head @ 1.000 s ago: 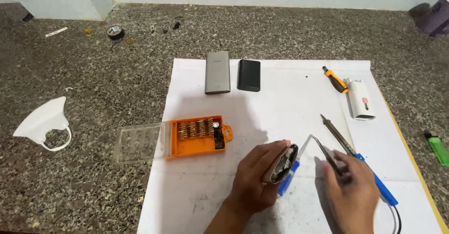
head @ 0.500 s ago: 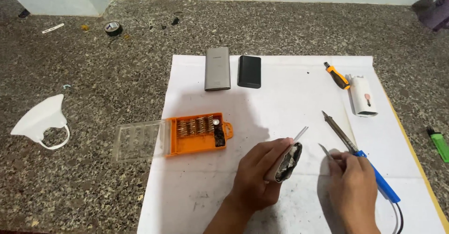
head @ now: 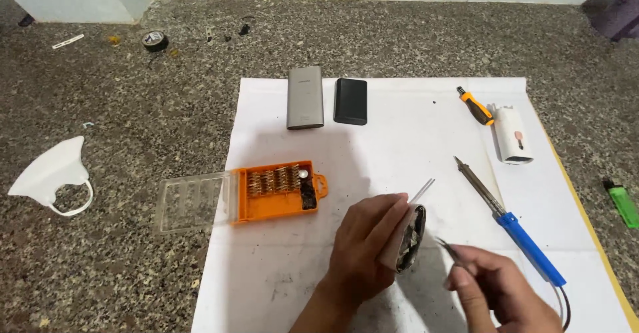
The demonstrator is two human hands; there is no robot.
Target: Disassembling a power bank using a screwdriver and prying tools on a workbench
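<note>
The left hand (head: 369,240) closes its grip around an opened power bank (head: 409,238), tilted on the white paper (head: 399,147) so its dark insides face the right hand (head: 496,290), which pinches tweezers (head: 451,252) just beside the opening. The casing looks already open, inner work underway. Beyond lie the soldering iron (head: 512,223), the orange bit case (head: 279,190) and two closed power banks (head: 306,97).

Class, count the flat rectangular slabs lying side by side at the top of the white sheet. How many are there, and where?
2. A grey slab lies at the sheet's top edge; a shorter black slab lies just right of it, apart. None seems hidden.
</note>
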